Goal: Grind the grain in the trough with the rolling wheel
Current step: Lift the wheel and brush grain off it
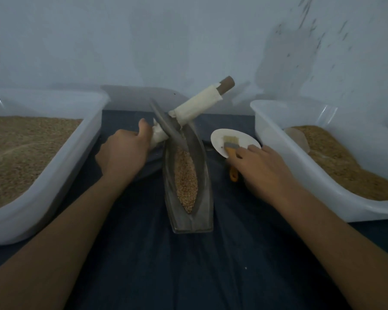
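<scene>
A narrow boat-shaped metal trough lies lengthwise in the middle, filled with tan grain. The dark rolling wheel stands tilted at the trough's far end, on an axle wrapped in white cloth. My left hand grips the left end of the axle. The axle's right end points up and to the right, with nothing holding it. My right hand rests over the orange handle of a small brush to the right of the trough; its grip is hidden.
The brush head lies on a small white plate. A large translucent tub of grain sits on the left and another tub on the right, both close to my arms. A dark blue cloth covers the surface. A pale wall stands behind.
</scene>
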Demonstrator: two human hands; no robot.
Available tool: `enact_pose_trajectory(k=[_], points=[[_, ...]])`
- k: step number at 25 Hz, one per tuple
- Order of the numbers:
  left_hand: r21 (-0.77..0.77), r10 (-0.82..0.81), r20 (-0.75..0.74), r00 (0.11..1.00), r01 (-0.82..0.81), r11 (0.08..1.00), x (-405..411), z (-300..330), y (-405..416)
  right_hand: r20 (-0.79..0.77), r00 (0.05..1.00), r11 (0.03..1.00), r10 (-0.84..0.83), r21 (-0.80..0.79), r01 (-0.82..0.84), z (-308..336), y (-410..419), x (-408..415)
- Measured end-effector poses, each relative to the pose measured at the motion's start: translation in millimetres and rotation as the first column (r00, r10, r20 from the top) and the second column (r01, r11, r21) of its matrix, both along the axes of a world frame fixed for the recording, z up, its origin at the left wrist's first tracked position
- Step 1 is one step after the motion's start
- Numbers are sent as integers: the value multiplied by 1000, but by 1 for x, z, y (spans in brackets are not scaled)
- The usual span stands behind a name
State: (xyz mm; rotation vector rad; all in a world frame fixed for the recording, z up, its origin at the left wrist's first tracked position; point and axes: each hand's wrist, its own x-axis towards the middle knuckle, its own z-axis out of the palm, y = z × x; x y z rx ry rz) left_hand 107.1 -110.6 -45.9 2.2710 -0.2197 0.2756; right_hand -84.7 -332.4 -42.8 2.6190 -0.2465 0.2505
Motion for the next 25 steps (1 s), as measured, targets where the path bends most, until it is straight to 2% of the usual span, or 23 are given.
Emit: enact_pose_trajectory(k=[3, 5, 8, 11, 13, 15, 17, 20, 25], points=[[-56, -11, -32, 999, 9, 998, -1, 0, 2, 65, 996, 996, 64, 57, -68, 4, 3, 8], [-89, -17, -63, 998, 12, 996, 0, 0, 3, 239, 964, 971, 113, 178, -158, 8, 5, 11], [-111, -1, -90, 996, -9, 994, 4, 0, 4, 570, 817, 883, 95, 330, -333, 23, 12, 11], [-155, -6, -105, 994, -10, 988, 5, -2, 4, 788, 614, 814, 48, 326, -481, 44, 24, 15], [-182, -21, -116, 993, -1, 983, 7, -4, 5, 874, 486, 760, 6, 312, -570, 54, 37, 21], [-216, -22, -136, 990, -8, 976, 8, -3, 5, 900, 435, 702, -25, 325, -633, 54, 47, 31], [-240, -24, -139, 990, -10, 971, 7, -3, 5, 898, 440, 675, -21, 338, -656, 47, 53, 44], [-295, -14, -173, 985, -39, 955, 6, -3, 5, 858, 511, 643, -55, 422, -639, 34, 55, 61], [-229, -9, -151, 989, -26, 973, 10, -6, 5, 753, 632, 565, -181, 606, -560, 26, 54, 76]])
